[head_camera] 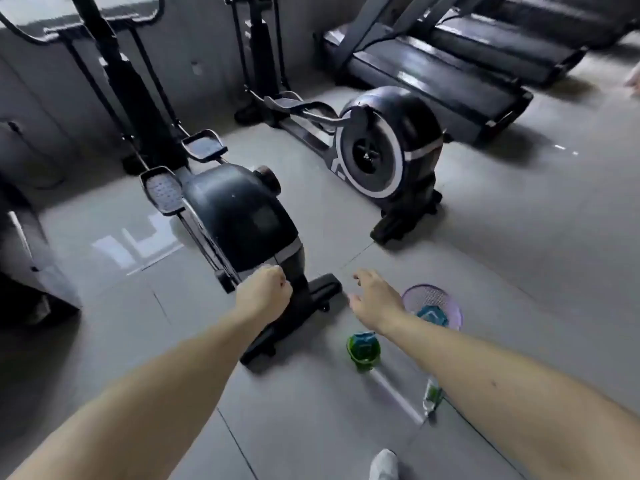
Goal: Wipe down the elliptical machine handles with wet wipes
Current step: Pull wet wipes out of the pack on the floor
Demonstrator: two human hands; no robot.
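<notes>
Two elliptical machines stand on the grey tiled floor. The nearer elliptical (239, 216) lies straight beyond the left hand. Its long axis runs from the rear foot bar, just past the knuckles, away and leftward to the upright mast. Its curved handles (24, 34) sit at that far top end, well apart from both hands, arcing out to either side of the mast. The second elliptical (388, 147) stands beyond the right hand, roughly parallel, flywheel end nearest. Treadmills (433, 74) lie farther off, to the right.

Both bare arms reach forward and down. The left hand (265, 292) shows its back, fingers curled into a fist with nothing seen in it; whether it touches the machine's housing I cannot tell. The right hand (374, 299) is palm-down with fingers loosely spread, holding nothing.

Just right of the right hand sits a purple mesh basket (426, 288). On the floor, on the near side of that wrist, is a green-and-teal pack (363, 349), too blurred to read.
</notes>
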